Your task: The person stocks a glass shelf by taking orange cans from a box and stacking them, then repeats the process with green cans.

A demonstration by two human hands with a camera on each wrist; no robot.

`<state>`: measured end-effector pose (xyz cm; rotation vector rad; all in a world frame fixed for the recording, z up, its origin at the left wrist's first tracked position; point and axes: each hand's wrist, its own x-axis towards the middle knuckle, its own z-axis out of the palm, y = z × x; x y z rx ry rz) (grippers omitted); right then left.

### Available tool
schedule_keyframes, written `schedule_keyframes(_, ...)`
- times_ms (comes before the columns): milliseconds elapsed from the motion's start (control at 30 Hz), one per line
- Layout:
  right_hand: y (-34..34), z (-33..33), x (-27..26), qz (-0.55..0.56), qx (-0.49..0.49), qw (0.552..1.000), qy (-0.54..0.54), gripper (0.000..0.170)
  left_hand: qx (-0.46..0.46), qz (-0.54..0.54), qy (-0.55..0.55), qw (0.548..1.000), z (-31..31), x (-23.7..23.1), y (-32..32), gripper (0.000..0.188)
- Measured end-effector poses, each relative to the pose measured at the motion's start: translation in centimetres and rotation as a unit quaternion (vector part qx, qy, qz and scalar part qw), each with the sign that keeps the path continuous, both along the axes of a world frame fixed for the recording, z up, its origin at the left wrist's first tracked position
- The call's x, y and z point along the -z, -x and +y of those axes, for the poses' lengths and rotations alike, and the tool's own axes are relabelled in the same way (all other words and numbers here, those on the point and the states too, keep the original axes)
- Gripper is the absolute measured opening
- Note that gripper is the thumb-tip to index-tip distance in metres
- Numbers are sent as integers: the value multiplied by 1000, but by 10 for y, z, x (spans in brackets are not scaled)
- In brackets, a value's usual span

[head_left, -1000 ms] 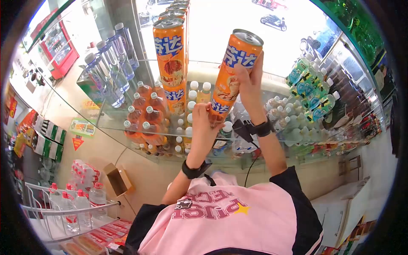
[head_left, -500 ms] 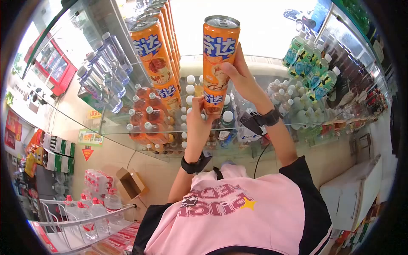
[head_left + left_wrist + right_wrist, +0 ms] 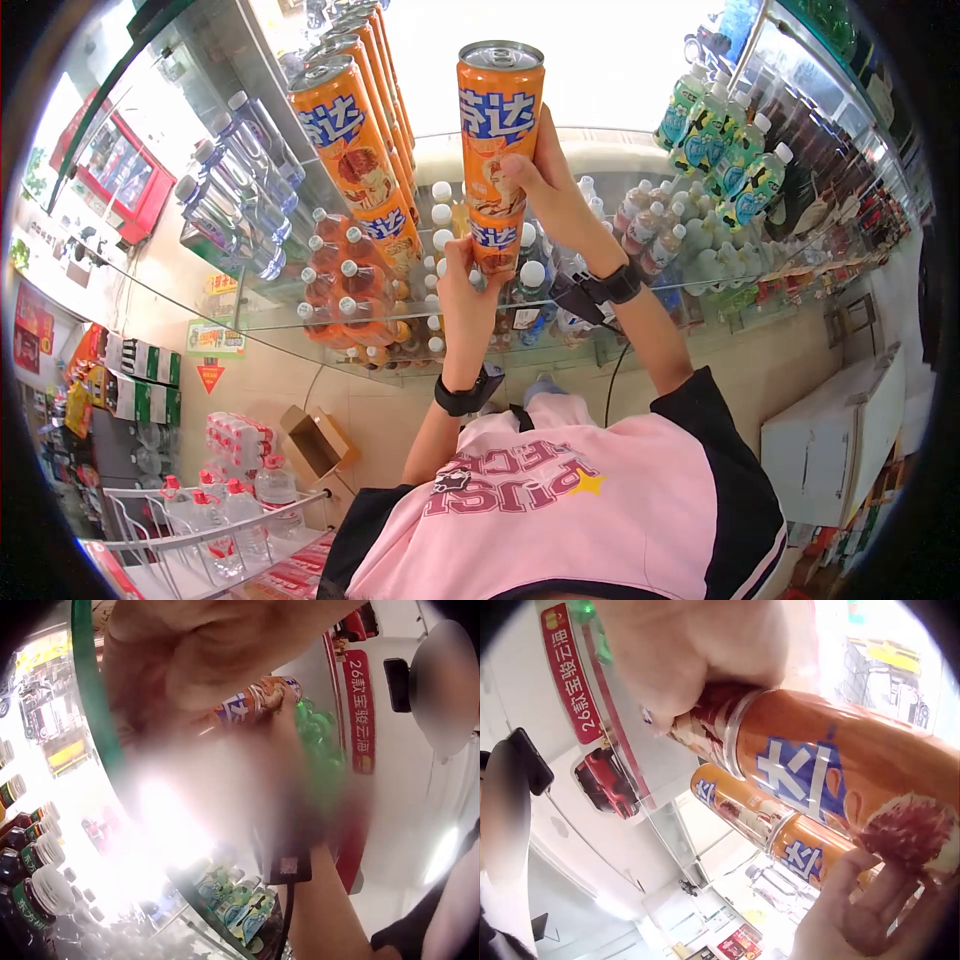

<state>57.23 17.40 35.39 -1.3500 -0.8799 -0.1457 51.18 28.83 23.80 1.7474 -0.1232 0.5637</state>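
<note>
Two slim orange soda cans are stacked end to end, nearly upright, above the glass counter. My right hand (image 3: 562, 200) grips the upper can (image 3: 500, 95) from its right side, thumb across the front. Around the base of the lower can (image 3: 494, 238), my left hand (image 3: 467, 305) has its fingers and thumb. To the left, a row of similar stacked cans (image 3: 338, 135) runs toward the back of the counter. The right wrist view shows the held upper can (image 3: 787, 750) close up, while the left wrist view is largely blurred.
Clear water bottles (image 3: 235, 190) stand at the counter's left, green-labelled bottles (image 3: 715, 140) at its right. Orange-drink bottles (image 3: 345, 290) and white-capped bottles (image 3: 650, 235) show through the glass counter (image 3: 265, 315). A cardboard box (image 3: 318, 440) and a wire-railed rack (image 3: 215, 535) are at lower left.
The held stack has gone from leaning right to nearly upright, moving left in view toward the can row. Both hands keep their hold. The head view has shifted.
</note>
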Motion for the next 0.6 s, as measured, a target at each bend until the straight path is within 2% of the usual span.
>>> schedule_keyframes(67, 2, 0, 1, -1, 31, 999, 8, 60, 0, -1, -2, 1000, -1, 3, 2, 46)
schedule_keyframes(200, -1, -1, 7, 23, 18, 999, -14, 60, -21, 3, -25, 999, 0, 0, 3, 48)
schedule_keyframes(267, -3, -5, 16, 66, 12, 997, 23, 63, -18, 1, -20, 1000, -2, -3, 4, 44)
schedule_keyframes(300, 5, -3, 21, 73, -2, 997, -3, 70, -28, -13, -28, 999, -2, 2, 2, 46)
schedule_keyframes(333, 11, -3, 34, 67, -7, 998, -3, 70, -33, -19, -29, 999, -2, 0, 5, 46)
schedule_keyframes(400, 12, -11, 62, 30, 68, 990, 117, 71, -49, 10, -53, 997, -1, -5, 6, 46)
schedule_keyframes(433, 15, -14, 68, 21, 61, 991, 116, 71, -41, 4, -49, 998, 0, -7, 6, 46)
schedule_keyframes(500, 21, -21, 74, 19, 125, 962, 241, 66, -41, 4, -43, 998, 0, -5, 1, 45)
schedule_keyframes(533, 21, -21, 72, 14, 126, 963, 240, 66, -32, 12, -39, 999, 0, -4, -1, 43)
schedule_keyframes(600, 19, -20, 68, 84, 134, 959, 234, 61, -21, 2, -39, 999, -2, -5, -2, 42)
